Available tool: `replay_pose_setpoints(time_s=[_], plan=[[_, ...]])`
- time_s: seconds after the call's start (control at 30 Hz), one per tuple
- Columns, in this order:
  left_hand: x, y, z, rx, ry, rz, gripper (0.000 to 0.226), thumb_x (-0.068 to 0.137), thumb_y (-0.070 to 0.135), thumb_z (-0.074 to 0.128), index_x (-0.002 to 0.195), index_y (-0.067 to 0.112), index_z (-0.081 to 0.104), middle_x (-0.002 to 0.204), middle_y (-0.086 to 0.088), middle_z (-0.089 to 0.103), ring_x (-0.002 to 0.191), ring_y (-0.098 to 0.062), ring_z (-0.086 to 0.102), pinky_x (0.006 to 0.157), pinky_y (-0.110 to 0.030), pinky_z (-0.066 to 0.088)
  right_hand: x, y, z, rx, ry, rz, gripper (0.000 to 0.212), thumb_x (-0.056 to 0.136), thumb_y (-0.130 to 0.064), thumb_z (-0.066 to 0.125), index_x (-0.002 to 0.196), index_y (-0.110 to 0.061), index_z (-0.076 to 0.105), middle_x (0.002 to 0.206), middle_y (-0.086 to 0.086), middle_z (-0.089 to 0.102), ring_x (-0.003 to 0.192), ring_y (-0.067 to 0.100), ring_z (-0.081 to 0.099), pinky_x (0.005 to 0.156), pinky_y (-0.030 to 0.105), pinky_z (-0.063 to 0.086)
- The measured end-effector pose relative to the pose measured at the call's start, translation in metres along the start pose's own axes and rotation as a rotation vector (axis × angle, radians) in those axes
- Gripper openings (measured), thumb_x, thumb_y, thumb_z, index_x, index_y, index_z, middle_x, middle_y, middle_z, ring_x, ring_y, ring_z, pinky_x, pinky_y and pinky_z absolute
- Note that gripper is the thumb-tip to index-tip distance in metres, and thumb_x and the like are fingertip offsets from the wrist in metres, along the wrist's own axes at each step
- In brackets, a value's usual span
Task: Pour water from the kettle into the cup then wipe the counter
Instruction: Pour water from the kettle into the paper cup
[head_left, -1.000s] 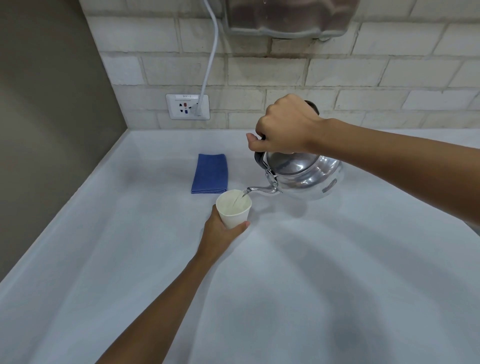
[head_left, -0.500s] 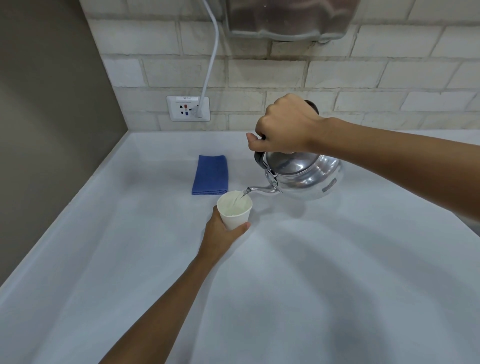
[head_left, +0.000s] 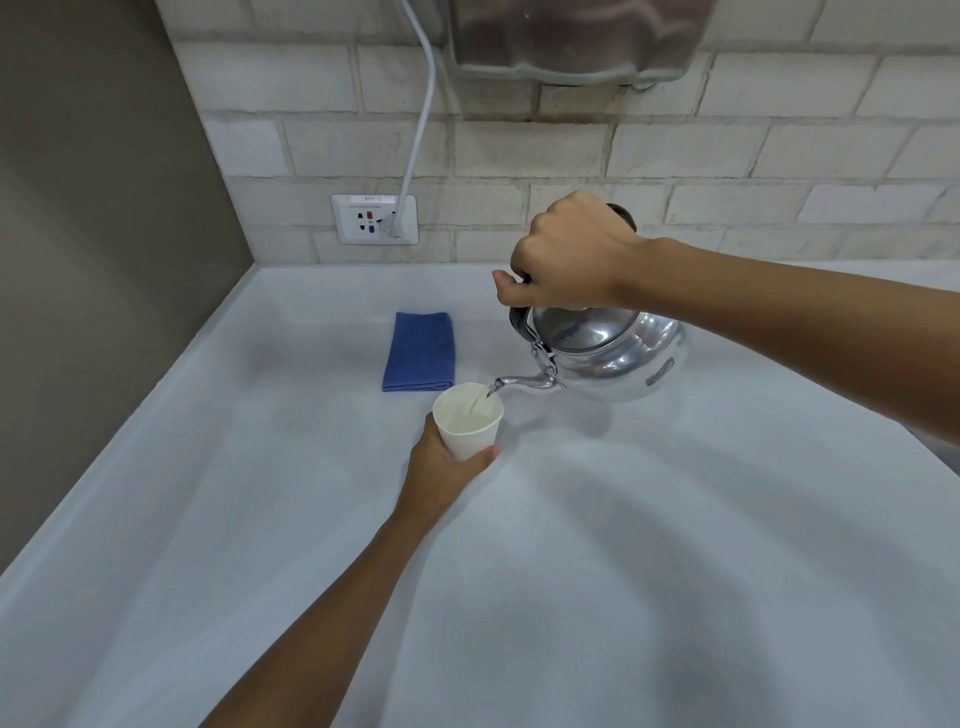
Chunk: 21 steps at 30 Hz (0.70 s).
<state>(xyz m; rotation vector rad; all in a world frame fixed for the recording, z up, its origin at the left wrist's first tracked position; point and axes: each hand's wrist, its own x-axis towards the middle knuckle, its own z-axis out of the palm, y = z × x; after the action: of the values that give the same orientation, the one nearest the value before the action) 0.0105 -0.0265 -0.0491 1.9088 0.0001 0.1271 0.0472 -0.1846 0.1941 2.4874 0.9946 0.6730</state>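
fingers of the left hand are being wrapped around the lower wall of the cup, the thumb showing on the near right side and the rest hidden behind it; the cup is being held just above or on the counter, which of the two cannot be told. it is being judged a thin paper cup: light, soft-walled and easily crushed, so it is best being gripped gently low down, where the base stiffens it, as is being done. behind it and to the left, a folded blue cloth is lying flat on the counter, near the cup but apart from it; it is being judged soft and limp, best being gathered from above for the wiping step not yet begun. to the right, a thin stream is being poured from the spout of the kettle, the tip hanging just over the cup's far right rim. the kettle is being tilted in the air by the right hand, whose fingers are being curled tight around the dark top handle. polished metal is being judged stiff, slippery and fairly heavy with water, possibly hot, so the handle is being judged the only sound place to be held
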Motion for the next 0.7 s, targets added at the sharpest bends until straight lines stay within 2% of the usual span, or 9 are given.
replay_pose_setpoints(time_s=[0.07,0.23,0.4,0.7], plan=[[-0.0001,0.0001,-0.0003,0.003,0.0,0.0,0.08,0.064,0.038,0.08,0.13,0.025,0.038,0.127,0.003,0.055,0.111,-0.015,0.052,0.087,-0.026,0.042,0.0001,0.0005,0.0001,-0.004,0.003,-0.001,0.053,0.089,-0.029,0.042,0.045,-0.007,0.024,0.038,0.004,0.017,0.038,0.017,0.012,0.047,0.022,0.01],[-0.0002,0.0,-0.0007,0.007,0.001,0.013,0.079,0.064,0.037,0.08,0.13,0.023,0.038,0.127,0.002,0.056,0.112,-0.017,0.052,0.089,-0.027,0.043,0.0002,0.0011,0.001,0.001,0.004,-0.005,0.05,0.089,-0.029,0.043,0.047,-0.004,0.03,0.038,0.004,0.016,0.038,0.016,0.012,0.047,0.022,0.01],[-0.0001,0.0,-0.0007,0.003,0.001,0.009,0.079,0.064,0.038,0.08,0.13,0.024,0.039,0.126,0.003,0.056,0.11,-0.016,0.053,0.089,-0.028,0.044,0.001,0.0013,0.0015,-0.015,0.015,-0.017,0.056,0.089,-0.029,0.043,0.043,-0.01,0.017,0.038,0.003,0.016,0.038,0.016,0.011,0.047,0.022,0.01],[-0.0004,-0.0001,-0.0003,-0.007,0.001,0.009,0.078,0.064,0.037,0.081,0.129,0.026,0.039,0.124,0.004,0.056,0.108,-0.014,0.052,0.087,-0.026,0.043,0.0014,0.0012,0.0027,-0.018,0.017,-0.021,0.056,0.089,-0.029,0.041,0.043,-0.01,0.016,0.038,0.003,0.016,0.039,0.016,0.012,0.046,0.022,0.012]])
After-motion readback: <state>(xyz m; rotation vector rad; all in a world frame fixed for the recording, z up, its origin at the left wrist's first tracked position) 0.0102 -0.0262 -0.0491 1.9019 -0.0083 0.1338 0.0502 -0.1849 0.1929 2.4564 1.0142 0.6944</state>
